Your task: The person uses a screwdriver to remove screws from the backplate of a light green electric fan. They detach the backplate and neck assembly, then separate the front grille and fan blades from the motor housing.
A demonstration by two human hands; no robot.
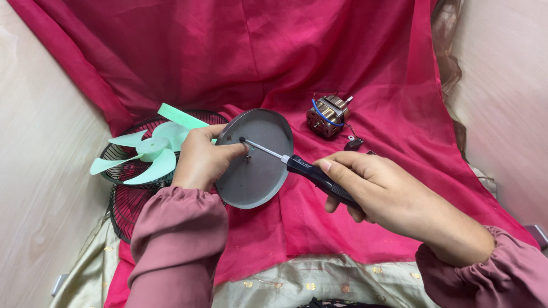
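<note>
Gripping the disc [255, 171] with my left hand [201, 161] — right hand [374, 188] clamped on screwdriver [302, 167], tip at centre; motor [326, 117] at two o'clock.

pale wood-look surface [40, 171] carries a magenta cloth [319, 57] draped down from the back and spread forward, with a cream gold-dotted cloth [319, 282] along the near edge. on the magenta cloth: small fan motor [327, 116] with blue wire, just beside it a small black part [354, 144]. at left, black wire fan guards [128, 197] stacked, mint-green fan blade [149, 149] resting on top.
</note>
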